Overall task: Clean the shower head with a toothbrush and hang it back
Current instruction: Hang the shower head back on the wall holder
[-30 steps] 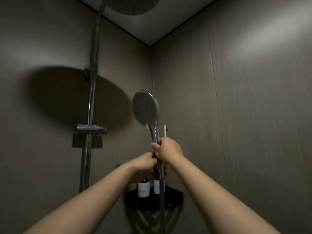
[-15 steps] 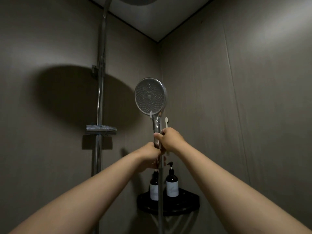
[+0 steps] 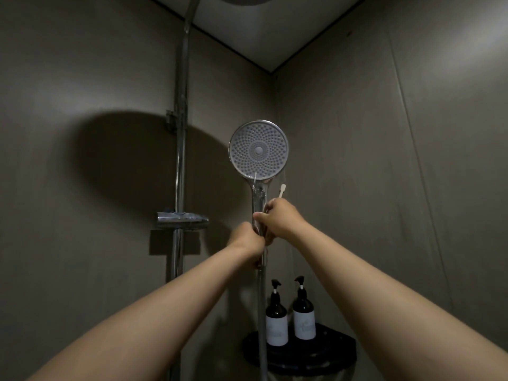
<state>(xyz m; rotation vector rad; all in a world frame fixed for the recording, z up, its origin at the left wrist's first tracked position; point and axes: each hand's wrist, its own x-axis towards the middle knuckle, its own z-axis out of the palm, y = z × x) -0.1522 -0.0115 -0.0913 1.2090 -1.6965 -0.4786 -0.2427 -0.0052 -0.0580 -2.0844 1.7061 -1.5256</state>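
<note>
While both hands grip its handle, the shower head point(image 3: 258, 149) stands upright, nozzle face toward the camera; left hand point(image 3: 247, 240) closed low on the handle, right hand point(image 3: 280, 218) clamped just above — also pinching the toothbrush point(image 3: 281, 190), whose tip rises just beside and below the face, so the right hand is nearer it.
</note>
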